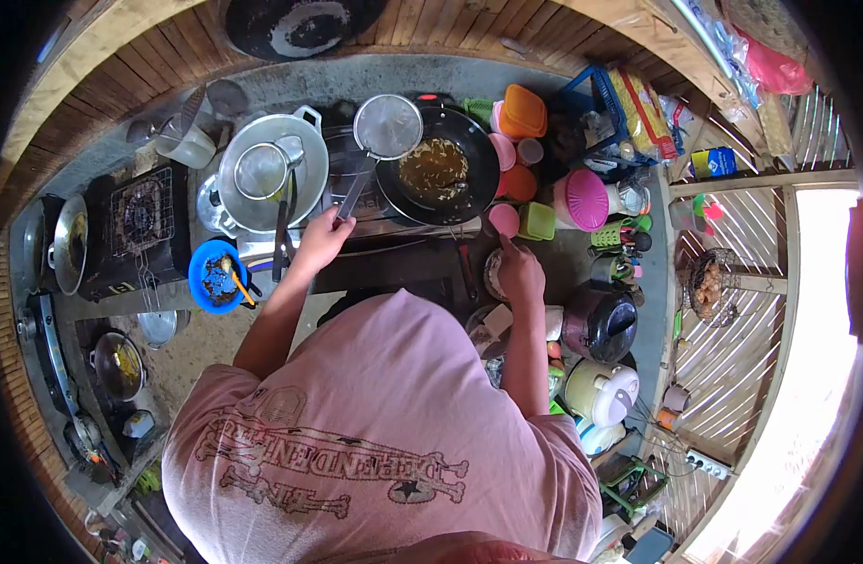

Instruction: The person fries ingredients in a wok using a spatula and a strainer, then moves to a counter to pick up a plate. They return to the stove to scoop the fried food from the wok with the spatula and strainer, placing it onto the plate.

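Observation:
My left hand (323,242) is closed around the dark handle of a round mesh strainer (388,126), held up beside the rim of a black wok (478,150). Brown liquid with pale bits lies in the wok. My right hand (522,273), its fingers curled, is over the edge of a small pale dish (493,274), close to a pink container (504,222). Whatever its fingers hold, if anything, is hidden. A second strainer (261,171) rests over a large metal pot (309,202) left of the wok.
A blue bowl (203,282) with dark contents and an orange-handled utensil stands left. Plastic containers, including a pink-lidded tub (586,200), crowd the right side. A dark cooker (600,325) and a pale rice cooker (596,390) stand near my right arm. A grill-topped stove (142,216) is far left.

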The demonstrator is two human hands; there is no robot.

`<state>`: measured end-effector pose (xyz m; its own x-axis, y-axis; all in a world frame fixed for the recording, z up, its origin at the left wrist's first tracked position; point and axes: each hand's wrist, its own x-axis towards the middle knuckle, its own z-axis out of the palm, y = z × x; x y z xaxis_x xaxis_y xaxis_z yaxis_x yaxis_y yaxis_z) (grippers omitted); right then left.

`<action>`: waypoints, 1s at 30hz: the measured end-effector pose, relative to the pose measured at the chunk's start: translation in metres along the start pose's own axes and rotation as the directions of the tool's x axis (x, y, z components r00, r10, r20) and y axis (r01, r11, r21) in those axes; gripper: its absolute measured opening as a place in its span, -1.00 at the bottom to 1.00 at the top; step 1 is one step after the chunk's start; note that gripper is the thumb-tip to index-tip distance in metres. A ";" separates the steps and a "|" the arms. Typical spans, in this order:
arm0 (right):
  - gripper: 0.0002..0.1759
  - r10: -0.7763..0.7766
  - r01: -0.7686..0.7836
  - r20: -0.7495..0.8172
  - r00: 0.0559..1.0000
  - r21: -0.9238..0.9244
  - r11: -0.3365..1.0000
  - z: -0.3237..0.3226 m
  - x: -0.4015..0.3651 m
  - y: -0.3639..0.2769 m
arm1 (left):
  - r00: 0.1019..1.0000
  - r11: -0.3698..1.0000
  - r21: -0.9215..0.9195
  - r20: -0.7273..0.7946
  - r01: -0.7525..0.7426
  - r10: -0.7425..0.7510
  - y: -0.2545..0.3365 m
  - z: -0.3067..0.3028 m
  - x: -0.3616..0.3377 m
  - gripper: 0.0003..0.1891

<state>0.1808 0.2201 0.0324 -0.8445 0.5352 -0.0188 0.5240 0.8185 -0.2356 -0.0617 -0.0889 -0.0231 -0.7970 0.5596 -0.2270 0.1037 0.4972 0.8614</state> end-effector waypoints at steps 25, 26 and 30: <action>-0.50 -0.084 0.083 0.066 0.994 0.027 0.996 0.018 0.065 -0.047 | 0.999 1.000 0.011 -0.031 -0.010 0.010 -0.007 0.009 0.002 -0.65; -0.50 -0.086 0.084 0.065 0.994 0.026 0.996 0.019 0.058 -0.045 | 0.999 1.000 0.011 -0.036 -0.019 0.019 -0.007 0.010 0.002 -0.65; -0.51 -0.079 0.074 0.129 0.989 0.040 0.996 0.007 0.032 -0.044 | 0.998 0.998 0.041 -0.049 -0.041 0.043 -0.005 0.010 0.004 -0.64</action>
<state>0.1294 0.1997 0.0356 -0.8903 0.4379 -0.1253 0.4552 0.8468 -0.2751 -0.0595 -0.0826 -0.0330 -0.8202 0.5471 -0.1670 0.1607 0.5006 0.8506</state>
